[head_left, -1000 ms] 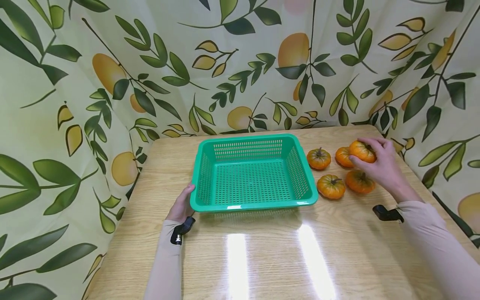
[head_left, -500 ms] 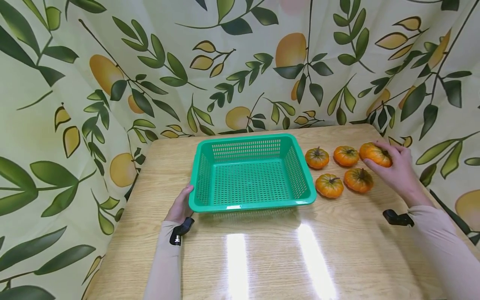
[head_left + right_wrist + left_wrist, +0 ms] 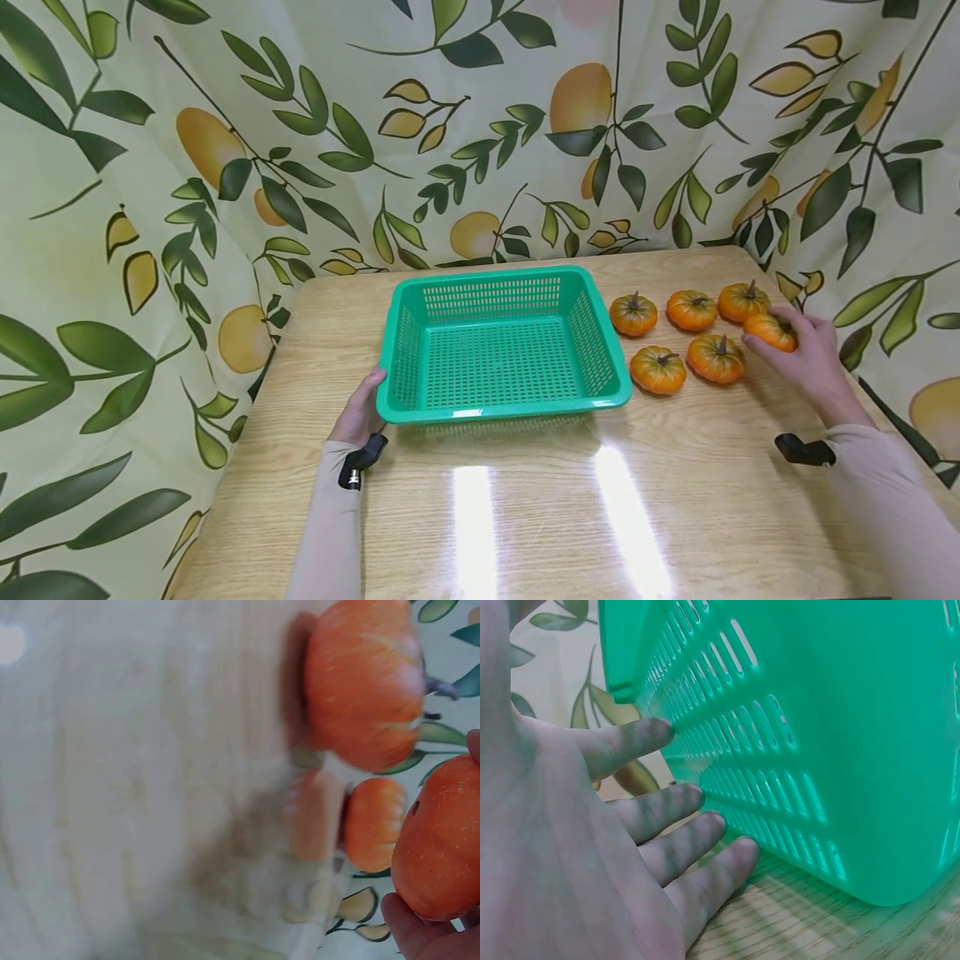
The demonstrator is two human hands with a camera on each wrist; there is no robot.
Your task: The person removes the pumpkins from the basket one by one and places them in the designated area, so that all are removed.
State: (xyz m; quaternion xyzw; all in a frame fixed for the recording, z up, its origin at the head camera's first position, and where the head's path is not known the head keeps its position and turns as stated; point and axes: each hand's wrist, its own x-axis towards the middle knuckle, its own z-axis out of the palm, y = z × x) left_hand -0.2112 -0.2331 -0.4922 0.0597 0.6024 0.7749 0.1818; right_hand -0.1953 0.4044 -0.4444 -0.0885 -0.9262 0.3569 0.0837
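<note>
A green plastic basket (image 3: 504, 411) with slotted walls sits on the wooden table, with nothing in it. At its left end is my left hand (image 3: 358, 414), thumb by the rim. In the left wrist view, the extended fingers (image 3: 660, 812) reach to the slotted wall (image 3: 840, 712). On the far right, my right hand (image 3: 813, 362) holds an orange pumpkin (image 3: 771, 332) between thumb and fingers. That pumpkin (image 3: 439, 840) shows close up in the right wrist view, the hand partly out of frame. Right behind it in the head view stands another pumpkin (image 3: 741, 302).
Several more small pumpkins stand in two rows right of the basket, among them a front pumpkin (image 3: 657, 371) close to its wall and a pumpkin (image 3: 716, 359) beside that. A leaf-patterned curtain (image 3: 480, 125) borders the table (image 3: 540, 517) at the back and sides.
My right hand has moved right and slightly toward me with its pumpkin. The pumpkin at the back right now shows separately behind it. My left hand stays at the basket.
</note>
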